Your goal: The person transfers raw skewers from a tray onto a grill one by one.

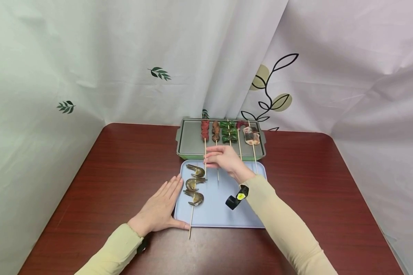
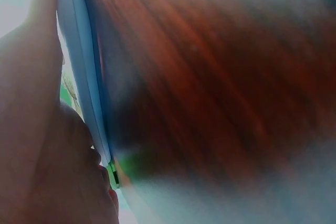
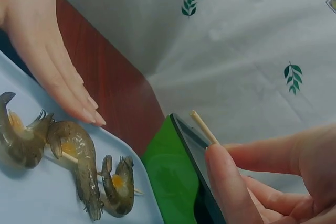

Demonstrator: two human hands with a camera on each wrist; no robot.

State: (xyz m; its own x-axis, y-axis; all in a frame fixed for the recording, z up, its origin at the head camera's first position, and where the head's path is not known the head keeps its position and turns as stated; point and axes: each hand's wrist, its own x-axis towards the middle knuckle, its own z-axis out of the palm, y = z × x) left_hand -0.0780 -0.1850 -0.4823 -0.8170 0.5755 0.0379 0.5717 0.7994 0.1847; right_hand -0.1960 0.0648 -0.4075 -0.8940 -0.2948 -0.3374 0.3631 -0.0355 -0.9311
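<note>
My right hand pinches the stick of a red meat skewer between thumb and fingers. The meat end lies over the left part of a grey grill pan. In the right wrist view the stick's end pokes out past the fingertips. My left hand rests with straight fingers along the left edge of a light blue tray, its thumb near the front edge. Beside it on the tray lies a shrimp skewer with three shrimp, its stick reaching over the front edge.
On the pan, right of the red meat, lie a brown meat skewer, a green pepper skewer, a dark red skewer and a fish skewer. Several sticks overhang the tray. White curtains stand behind the brown table.
</note>
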